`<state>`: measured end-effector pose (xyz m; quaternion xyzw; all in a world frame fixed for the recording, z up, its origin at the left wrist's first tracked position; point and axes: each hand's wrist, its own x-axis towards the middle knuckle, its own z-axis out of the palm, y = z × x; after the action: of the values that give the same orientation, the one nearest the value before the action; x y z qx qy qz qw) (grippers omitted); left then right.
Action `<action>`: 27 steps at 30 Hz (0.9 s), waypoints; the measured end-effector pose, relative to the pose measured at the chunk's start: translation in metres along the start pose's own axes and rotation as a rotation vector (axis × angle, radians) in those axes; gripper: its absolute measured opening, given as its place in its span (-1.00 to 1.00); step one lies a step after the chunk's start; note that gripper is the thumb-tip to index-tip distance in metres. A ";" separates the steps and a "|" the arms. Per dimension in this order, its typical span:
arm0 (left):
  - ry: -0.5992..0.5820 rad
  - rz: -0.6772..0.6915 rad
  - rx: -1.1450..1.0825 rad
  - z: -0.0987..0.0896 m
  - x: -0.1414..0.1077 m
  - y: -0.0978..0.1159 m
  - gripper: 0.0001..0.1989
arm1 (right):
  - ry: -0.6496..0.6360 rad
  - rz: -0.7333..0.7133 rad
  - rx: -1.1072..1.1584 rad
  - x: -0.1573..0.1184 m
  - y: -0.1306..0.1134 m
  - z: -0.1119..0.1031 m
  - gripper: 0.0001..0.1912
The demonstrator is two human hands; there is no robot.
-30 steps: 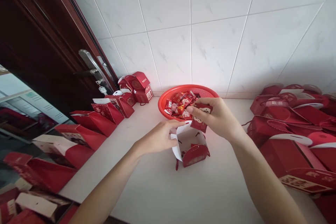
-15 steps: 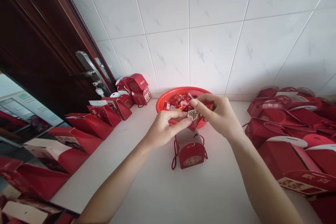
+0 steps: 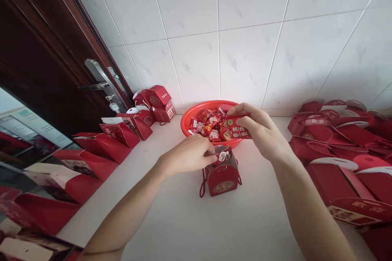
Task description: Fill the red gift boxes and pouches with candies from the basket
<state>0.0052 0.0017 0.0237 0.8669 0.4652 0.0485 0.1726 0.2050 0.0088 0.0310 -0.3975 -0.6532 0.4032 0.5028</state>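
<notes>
A small red gift box (image 3: 223,183) with dark red cord handles stands on the white table, its top open. My left hand (image 3: 187,153) is closed on a red candy packet (image 3: 224,155) with a pale printed character, at the box's opening. In my right hand (image 3: 263,132), above the box and at the basket's right side, is a flat red packet (image 3: 240,131) with pale lettering and a green round mark. Behind the box sits an orange-red plastic basket (image 3: 185,124) holding several wrapped candies (image 3: 212,121). My fingertips partly hide both packets.
Red boxes (image 3: 339,179) crowd the right side of the table (image 3: 183,220). More red boxes (image 3: 82,159) line the left edge, and a few (image 3: 159,104) stand by the wall. A dark door (image 3: 45,49) with a metal handle is at the left.
My hands have moved apart. The left has gone down to the box opening with the candy packet; the right still holds the other packet, whose printed face now shows.
</notes>
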 end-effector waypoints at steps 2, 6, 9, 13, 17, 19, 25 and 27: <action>-0.116 -0.033 0.097 -0.004 0.003 0.006 -0.60 | -0.002 -0.007 -0.001 0.000 0.002 -0.001 -0.83; -0.191 -0.058 0.201 -0.004 0.008 0.016 -0.61 | -0.059 -0.033 0.027 0.001 0.006 -0.001 -0.80; -0.104 -0.066 0.274 0.004 0.012 0.018 -0.68 | -0.090 -0.065 0.028 0.000 0.006 0.000 -0.79; 0.079 -0.066 0.275 0.014 0.009 0.013 -0.71 | -0.097 -0.097 -0.004 -0.002 0.004 -0.001 -0.78; 0.281 0.059 -0.264 0.016 -0.001 0.007 -0.86 | -0.135 -0.136 0.081 -0.003 0.003 -0.002 -0.80; 0.293 0.135 -0.550 0.015 -0.002 0.006 -0.89 | -0.151 -0.144 0.157 -0.002 0.003 -0.002 -0.82; 0.382 0.190 -0.912 0.018 0.008 0.009 -0.80 | -0.198 -0.130 0.408 -0.003 0.007 0.000 -0.83; 0.425 0.205 -0.920 0.020 0.011 0.008 -0.81 | -0.204 -0.147 0.404 -0.002 0.007 -0.001 -0.81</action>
<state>0.0229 0.0019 0.0072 0.7135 0.3331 0.4399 0.4318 0.2069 0.0092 0.0238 -0.1976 -0.6339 0.5260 0.5315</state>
